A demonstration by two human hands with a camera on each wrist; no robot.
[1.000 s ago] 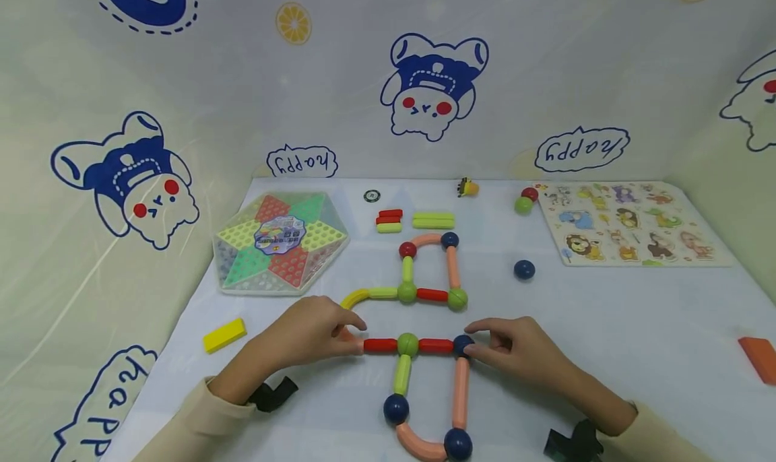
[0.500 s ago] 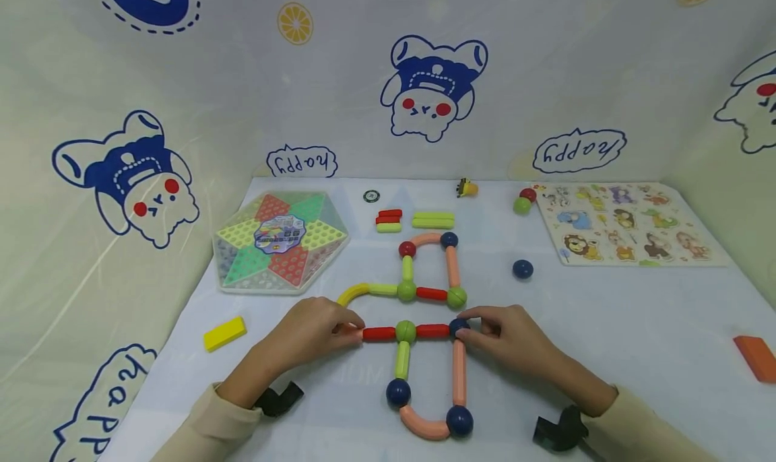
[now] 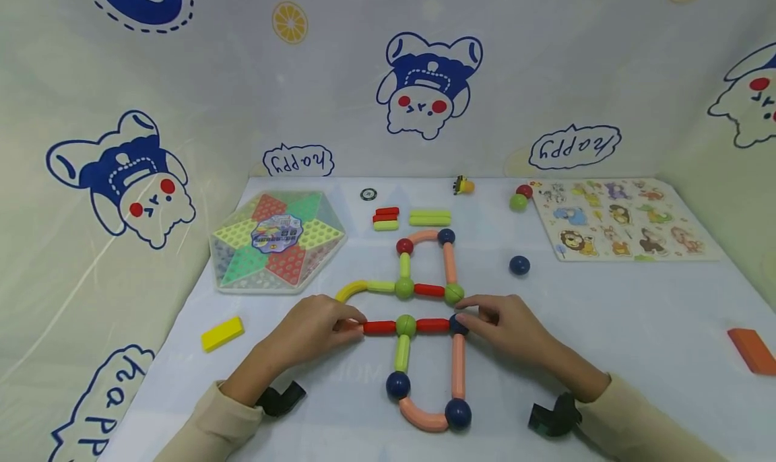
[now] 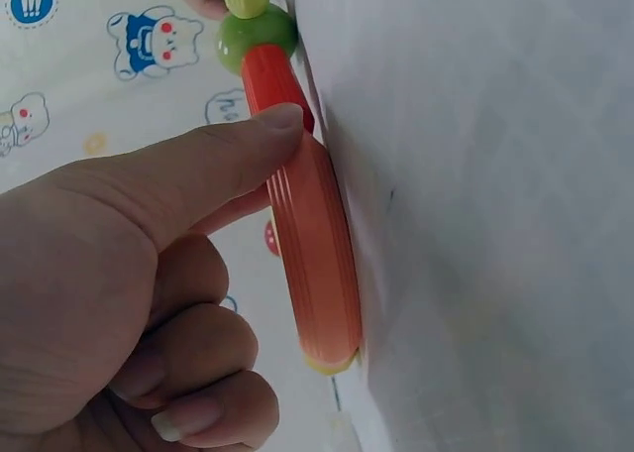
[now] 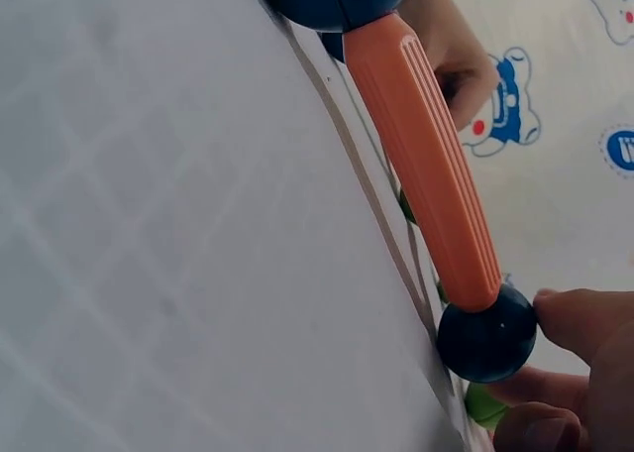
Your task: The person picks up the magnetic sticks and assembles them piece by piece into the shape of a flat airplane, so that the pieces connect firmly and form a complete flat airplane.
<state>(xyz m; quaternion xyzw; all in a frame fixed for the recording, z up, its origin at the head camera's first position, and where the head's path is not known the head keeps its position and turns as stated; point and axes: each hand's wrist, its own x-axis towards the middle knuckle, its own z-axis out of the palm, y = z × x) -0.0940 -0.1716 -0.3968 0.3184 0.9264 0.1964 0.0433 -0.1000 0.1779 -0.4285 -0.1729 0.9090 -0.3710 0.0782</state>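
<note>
A lower figure of building rods and balls lies on the table. It has red rods (image 3: 379, 328), a green ball (image 3: 405, 325), a salmon straight rod (image 3: 459, 366), dark blue balls (image 3: 398, 385) and a salmon curved rod (image 3: 422, 418). My left hand (image 3: 315, 327) pinches its left end, where a red rod (image 4: 272, 80) meets a salmon rod (image 4: 317, 244). My right hand (image 3: 515, 327) pinches the corner blue ball (image 5: 487, 335) between thumb and fingers. Just above lies the upper figure, with a green ball (image 3: 454, 294) near my right fingertips and a yellow curved rod (image 3: 351, 290) partly behind my left hand.
Back left holds a hexagonal board-game box (image 3: 277, 243). Small red and green rods (image 3: 430, 217), a yellow block (image 3: 222, 334), a loose blue ball (image 3: 519, 265), an animal puzzle board (image 3: 624, 219) and an orange block (image 3: 752, 351) lie around.
Both hands have slid the lower figure away from the person, closer to the upper figure. My right hand has moved up and slightly left with the corner ball.
</note>
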